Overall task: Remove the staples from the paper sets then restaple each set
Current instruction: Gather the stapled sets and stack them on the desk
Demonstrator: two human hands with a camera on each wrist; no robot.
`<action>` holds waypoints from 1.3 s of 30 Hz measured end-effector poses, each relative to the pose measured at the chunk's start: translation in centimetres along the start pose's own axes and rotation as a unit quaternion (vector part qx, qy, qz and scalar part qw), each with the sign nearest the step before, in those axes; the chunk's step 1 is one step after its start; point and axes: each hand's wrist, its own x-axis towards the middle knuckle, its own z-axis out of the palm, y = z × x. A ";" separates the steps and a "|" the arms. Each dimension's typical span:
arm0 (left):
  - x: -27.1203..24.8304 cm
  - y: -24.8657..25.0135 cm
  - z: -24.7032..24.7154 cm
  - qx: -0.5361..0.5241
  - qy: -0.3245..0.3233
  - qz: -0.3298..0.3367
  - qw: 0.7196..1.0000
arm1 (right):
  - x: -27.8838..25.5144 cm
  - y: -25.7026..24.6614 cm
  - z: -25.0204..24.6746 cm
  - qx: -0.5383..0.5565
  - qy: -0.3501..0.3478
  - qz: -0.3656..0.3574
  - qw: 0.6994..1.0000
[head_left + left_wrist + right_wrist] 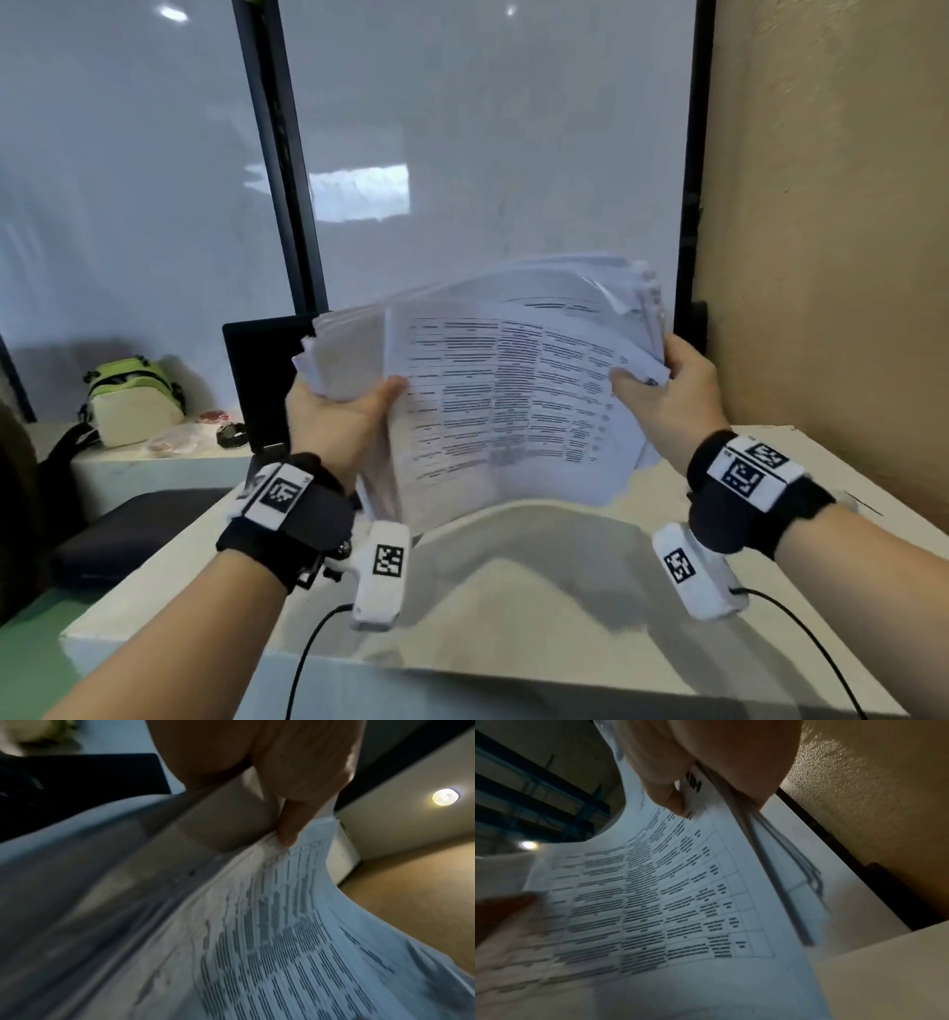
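Observation:
A thick stack of printed paper sets [503, 390] hangs in the air above the pale table [539, 580], its top sheet showing a table of text. My left hand [349, 411] grips the stack's left edge, thumb on top. My right hand [662, 390] pinches the right edge, thumb over the top sheet. The left wrist view shows the left hand's thumb [290, 829] pressed on the sagging paper [270, 943]. From the right wrist, the right hand's thumb [670, 801] lies on the printed sheet [654, 892], with more sheets fanned behind. No stapler or staple remover is in view.
A dark laptop [262, 380] stands open behind the left hand. A green-and-white bag [133, 401] and a watch [231, 436] lie on a lower ledge at left. A frosted glass partition [462, 154] rises behind; a tan wall [832, 257] closes the right side.

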 end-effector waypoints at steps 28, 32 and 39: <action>1.4 -4.1 0.8 0.078 -0.121 0.008 0.990 | 3.2 1.9 -3.4 -0.199 -0.162 -0.276 0.926; 1.6 -4.3 0.5 0.064 -0.132 0.015 0.989 | 3.8 1.4 -3.7 -0.214 -0.132 -0.260 0.932; 1.7 -4.0 0.9 0.155 -0.158 0.058 0.974 | 3.9 2.0 -4.3 -0.230 -0.186 -0.286 0.911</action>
